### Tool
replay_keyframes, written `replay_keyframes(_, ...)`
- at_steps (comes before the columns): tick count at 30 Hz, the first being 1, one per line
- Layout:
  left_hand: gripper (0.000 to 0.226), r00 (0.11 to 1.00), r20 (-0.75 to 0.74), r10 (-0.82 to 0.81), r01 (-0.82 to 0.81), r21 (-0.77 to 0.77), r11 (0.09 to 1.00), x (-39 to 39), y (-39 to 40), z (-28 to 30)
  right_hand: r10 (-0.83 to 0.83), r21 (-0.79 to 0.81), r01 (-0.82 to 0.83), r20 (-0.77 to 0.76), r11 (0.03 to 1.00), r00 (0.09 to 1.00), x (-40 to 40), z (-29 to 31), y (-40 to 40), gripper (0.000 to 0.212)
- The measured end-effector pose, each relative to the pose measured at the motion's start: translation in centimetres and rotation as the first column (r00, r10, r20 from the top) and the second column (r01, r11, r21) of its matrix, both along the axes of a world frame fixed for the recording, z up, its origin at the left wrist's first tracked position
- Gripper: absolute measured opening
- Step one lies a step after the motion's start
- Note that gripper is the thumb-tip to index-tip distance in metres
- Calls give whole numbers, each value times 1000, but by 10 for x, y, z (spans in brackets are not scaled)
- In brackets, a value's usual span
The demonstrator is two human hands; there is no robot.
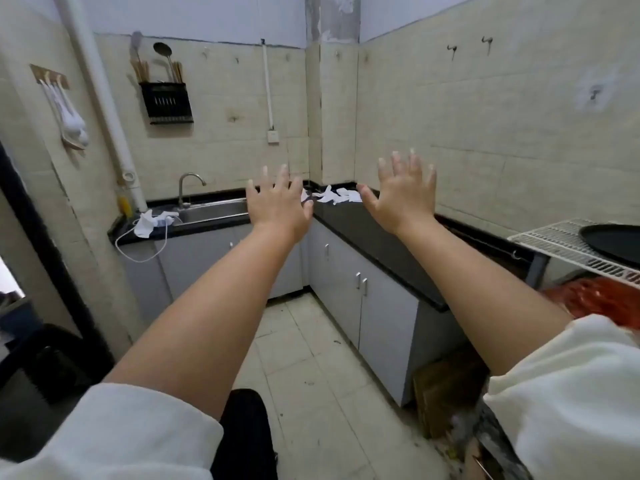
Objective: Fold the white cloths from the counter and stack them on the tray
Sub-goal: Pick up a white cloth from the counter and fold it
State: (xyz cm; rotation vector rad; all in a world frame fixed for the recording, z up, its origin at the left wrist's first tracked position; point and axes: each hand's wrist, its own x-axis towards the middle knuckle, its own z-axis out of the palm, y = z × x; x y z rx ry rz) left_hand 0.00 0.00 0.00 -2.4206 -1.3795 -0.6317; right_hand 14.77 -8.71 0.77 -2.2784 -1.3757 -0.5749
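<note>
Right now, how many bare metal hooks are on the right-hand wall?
3. Two sit side by side high up, hook and hook; a third hook is lower and farther right, in a scuffed patch. More may lie outside the frame.

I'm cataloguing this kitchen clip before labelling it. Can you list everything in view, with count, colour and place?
white cloths: several, white, crumpled in the far corner of the counter
counter: one, black, L-shaped over grey cabinets
tray: one, black, on the white wire rack at right
sink: one, steel, with a faucet, at left
white items with a cable: small pile, counter's left end
utensil holder: one, black, on the wall
hanging spoons: several, white, left wall
left hand: open, fingers spread, raised
right hand: open, fingers spread, raised
</note>
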Motion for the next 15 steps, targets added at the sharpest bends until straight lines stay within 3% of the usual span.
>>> replay_keyframes(6,47,988,-152,-31,-4,-226,974,41,45,-57,-30,-222,24,-23,975,999,30,-66,50,53)
replay_keyframes(15,47,976,-218,-31,-44,-331,943,157,186,-126,-36,-293,7,-91,956,995,152,-129,197,49)
